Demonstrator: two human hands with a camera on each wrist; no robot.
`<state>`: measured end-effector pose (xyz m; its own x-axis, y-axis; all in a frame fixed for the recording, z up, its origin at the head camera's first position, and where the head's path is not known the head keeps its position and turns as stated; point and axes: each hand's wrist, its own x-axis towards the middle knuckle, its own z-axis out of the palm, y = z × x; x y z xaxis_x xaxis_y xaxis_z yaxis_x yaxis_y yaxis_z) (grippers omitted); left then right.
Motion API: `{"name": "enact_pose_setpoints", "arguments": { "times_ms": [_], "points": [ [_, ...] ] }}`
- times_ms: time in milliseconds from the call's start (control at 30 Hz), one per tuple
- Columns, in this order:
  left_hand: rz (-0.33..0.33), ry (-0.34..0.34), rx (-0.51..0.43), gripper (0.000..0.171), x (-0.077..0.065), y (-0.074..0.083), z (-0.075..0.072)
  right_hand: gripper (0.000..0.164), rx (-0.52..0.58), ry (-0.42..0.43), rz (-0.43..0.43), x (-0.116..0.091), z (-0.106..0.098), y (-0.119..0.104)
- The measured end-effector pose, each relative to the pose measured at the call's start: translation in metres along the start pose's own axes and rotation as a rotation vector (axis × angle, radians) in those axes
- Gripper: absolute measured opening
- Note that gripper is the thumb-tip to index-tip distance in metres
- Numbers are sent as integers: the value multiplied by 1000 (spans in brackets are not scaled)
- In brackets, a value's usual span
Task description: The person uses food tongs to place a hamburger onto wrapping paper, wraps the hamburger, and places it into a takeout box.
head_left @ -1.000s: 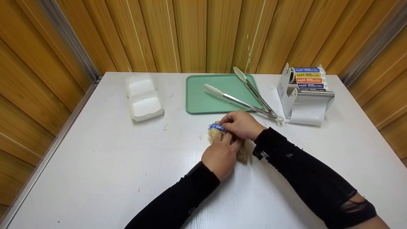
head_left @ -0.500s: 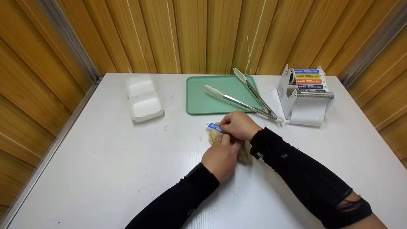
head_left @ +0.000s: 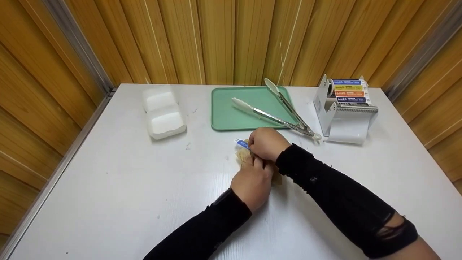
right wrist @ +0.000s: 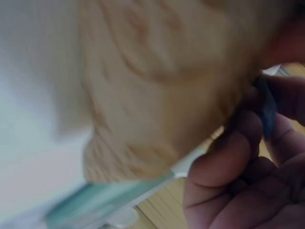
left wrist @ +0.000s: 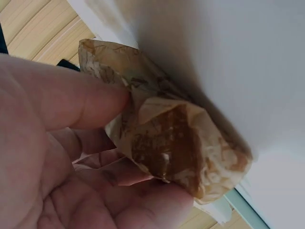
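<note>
A packet wrapped in brown patterned paper [left wrist: 167,143] lies on the white table, partly hidden under both hands in the head view. My left hand [head_left: 251,186] grips it, thumb on one side and fingers on the other. On its upper side sits a blue-and-white sticker label [head_left: 242,144], its left end sticking out beyond the paper. My right hand [head_left: 267,144] has curled fingers over the label's right part. In the right wrist view, the dark blue label [right wrist: 268,107] shows between that hand's thumb and fingers, beside the paper.
Behind the hands lies a green tray [head_left: 223,121] with spread metal tongs [head_left: 276,118] across it. A white label dispenser [head_left: 352,126] with several coloured label rolls stands back right. An opened white takeaway box [head_left: 166,122] sits back left.
My right hand has shifted a little left and lower over the packet, its wrist turning. More of the blue label is covered now. The left hand keeps its hold.
</note>
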<state>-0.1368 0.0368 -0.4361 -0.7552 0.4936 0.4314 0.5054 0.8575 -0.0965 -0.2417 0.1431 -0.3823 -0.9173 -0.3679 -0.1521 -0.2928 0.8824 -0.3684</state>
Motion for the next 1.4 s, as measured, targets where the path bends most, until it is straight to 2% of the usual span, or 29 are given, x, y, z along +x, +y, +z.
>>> {"name": "enact_pose_setpoints", "arguments": {
  "times_ms": [133, 267, 433, 567, 733, 867, 967, 1033, 1167, 1300, 1400],
  "points": [
    [-2, 16, 12, 24, -1, -1, -1, 26, -90, -12, -30, 0, -2, -7],
    [-11, 18, 13, 27, -1, -1, -1, 27, -191, -21, -24, 0, -2, -13],
    [22, 4, 52, 35, -2, -2, -2, 17, -359, 8, -27, -3, -3, -21],
    [32, -13, 32, 35, -2, -3, -2, 13, -419, 20, -8, -5, -2, -25],
    [14, -17, -7, 34, -1, -3, -3, 21, -363, 68, -10, -5, 1, -18],
    [-7, -32, -36, 29, 0, -4, -5, 18, -237, 173, -139, -9, 7, 1],
    [-6, -78, -40, 23, 2, -4, -7, 11, -175, 242, -247, -16, 12, 18],
    [-1, -118, -48, 21, 3, -5, -9, 16, -163, 259, -289, -23, 14, 29],
    [3, -187, -85, 27, 6, -6, -13, 34, -147, 206, -333, -39, 17, 47],
    [26, -285, -134, 36, 9, -11, -20, 47, -82, 82, -337, -52, 17, 61],
    [53, -325, -173, 38, 14, -19, -22, 55, -29, -16, -318, -59, 17, 69]
  ]
}}
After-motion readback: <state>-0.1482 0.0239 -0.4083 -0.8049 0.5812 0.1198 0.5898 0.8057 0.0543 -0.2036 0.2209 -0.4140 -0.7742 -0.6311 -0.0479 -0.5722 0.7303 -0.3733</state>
